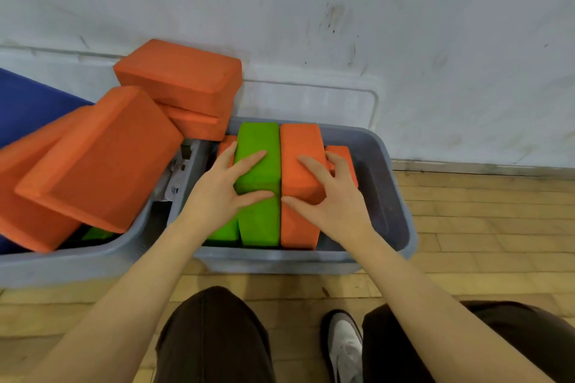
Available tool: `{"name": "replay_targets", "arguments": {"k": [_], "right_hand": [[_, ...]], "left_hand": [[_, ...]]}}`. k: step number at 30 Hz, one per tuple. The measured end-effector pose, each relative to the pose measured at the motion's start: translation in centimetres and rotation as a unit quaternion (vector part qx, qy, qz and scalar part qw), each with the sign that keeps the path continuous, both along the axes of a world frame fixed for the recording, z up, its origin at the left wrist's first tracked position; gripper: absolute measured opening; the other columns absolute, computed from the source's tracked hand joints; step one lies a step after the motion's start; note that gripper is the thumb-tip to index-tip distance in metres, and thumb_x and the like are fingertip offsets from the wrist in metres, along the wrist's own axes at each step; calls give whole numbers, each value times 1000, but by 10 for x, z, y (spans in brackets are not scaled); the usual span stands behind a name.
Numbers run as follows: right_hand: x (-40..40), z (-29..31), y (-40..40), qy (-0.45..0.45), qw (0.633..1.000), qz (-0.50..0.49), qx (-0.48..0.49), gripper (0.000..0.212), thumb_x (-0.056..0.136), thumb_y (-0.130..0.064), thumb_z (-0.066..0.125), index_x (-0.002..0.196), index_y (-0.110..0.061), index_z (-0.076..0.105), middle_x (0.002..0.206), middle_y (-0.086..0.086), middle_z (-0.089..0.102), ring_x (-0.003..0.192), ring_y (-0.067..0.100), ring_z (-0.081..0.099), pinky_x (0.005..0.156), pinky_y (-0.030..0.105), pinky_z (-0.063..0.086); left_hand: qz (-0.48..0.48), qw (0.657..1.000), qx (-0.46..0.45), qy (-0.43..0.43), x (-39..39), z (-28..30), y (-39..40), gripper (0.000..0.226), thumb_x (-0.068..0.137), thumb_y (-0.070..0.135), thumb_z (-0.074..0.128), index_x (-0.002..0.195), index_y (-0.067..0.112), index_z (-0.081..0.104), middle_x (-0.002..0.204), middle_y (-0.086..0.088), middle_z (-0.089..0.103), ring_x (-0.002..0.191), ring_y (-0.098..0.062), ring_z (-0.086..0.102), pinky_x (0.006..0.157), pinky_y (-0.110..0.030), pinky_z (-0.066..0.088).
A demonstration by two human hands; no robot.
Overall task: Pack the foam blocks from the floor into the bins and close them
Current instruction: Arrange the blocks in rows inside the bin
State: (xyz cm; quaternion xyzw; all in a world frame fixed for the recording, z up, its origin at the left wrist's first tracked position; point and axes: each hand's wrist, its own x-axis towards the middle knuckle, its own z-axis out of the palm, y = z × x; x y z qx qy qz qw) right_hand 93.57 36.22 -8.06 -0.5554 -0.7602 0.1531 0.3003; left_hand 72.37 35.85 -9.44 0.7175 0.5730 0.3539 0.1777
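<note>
A grey bin (401, 196) on the wood floor holds foam blocks standing on edge. My left hand (214, 193) straddles a green block (258, 140) in the middle, thumb at its right edge and fingers over its left edge. My right hand (336, 199) grips the orange block (300, 140) beside it, thumb in the seam between the two blocks and fingers curled over the far edge. A lower orange block (340, 152) stands to the right, and another green block (224, 232) sits under my left wrist.
A second grey bin (77, 261) at the left is piled above its rim with large orange blocks (102, 158). A grey lid (311, 99) leans on the white wall behind. A blue object (28, 96) lies at far left. My knees and one shoe are below.
</note>
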Motion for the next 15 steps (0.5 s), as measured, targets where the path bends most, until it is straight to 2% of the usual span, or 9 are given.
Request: {"name": "replay_targets", "arguments": {"k": [3, 5, 6, 9, 12, 15], "right_hand": [[1, -18, -2, 48, 999, 18, -2, 69, 68, -47, 79, 130, -38, 51, 144, 1, 31, 115, 13, 48, 92, 39, 48], [2, -30, -5, 68, 997, 20, -17, 69, 68, -43, 80, 130, -36, 52, 144, 0, 29, 114, 5, 45, 94, 36, 47], [2, -36, -6, 73, 997, 18, -34, 69, 68, -41, 81, 130, -35, 51, 144, -1, 27, 117, 3, 41, 97, 35, 45], [2, -51, -6, 76, 994, 27, -76, 68, 70, -37, 80, 130, -32, 50, 144, 0, 23, 128, 15, 37, 102, 35, 42], [2, -65, -3, 47, 994, 28, -94, 68, 70, -41, 79, 131, -31, 50, 142, 2, 23, 126, 21, 41, 98, 41, 46], [7, -85, -5, 33, 995, 14, -90, 68, 68, -46, 79, 129, -30, 52, 140, 4, 28, 120, 24, 48, 90, 46, 51]], "left_hand": [[17, 999, 12, 33, -2, -16, -4, 79, 66, 80, 49, 135, 41, 45, 151, -11, 29, 121, -30, 51, 93, -38, 46], [25, 998, 18, 45, 0, -30, -9, 75, 68, 83, 41, 133, 45, 42, 151, -11, 30, 111, -32, 57, 84, -40, 52], [28, 998, 9, 48, 1, -37, -11, 74, 68, 84, 40, 133, 48, 41, 152, -10, 28, 111, -31, 58, 83, -39, 52], [30, 997, -53, 49, 2, -51, -13, 76, 64, 81, 47, 133, 50, 39, 156, -2, 20, 100, -34, 61, 81, -34, 52], [28, 993, -76, 89, 0, -59, -10, 77, 68, 81, 41, 136, 46, 38, 155, -3, 19, 83, -25, 63, 80, -39, 52], [22, 987, -47, 155, 4, -71, -13, 70, 79, 76, 32, 140, 43, 34, 154, -10, 22, 91, -24, 62, 86, -44, 50]]}}
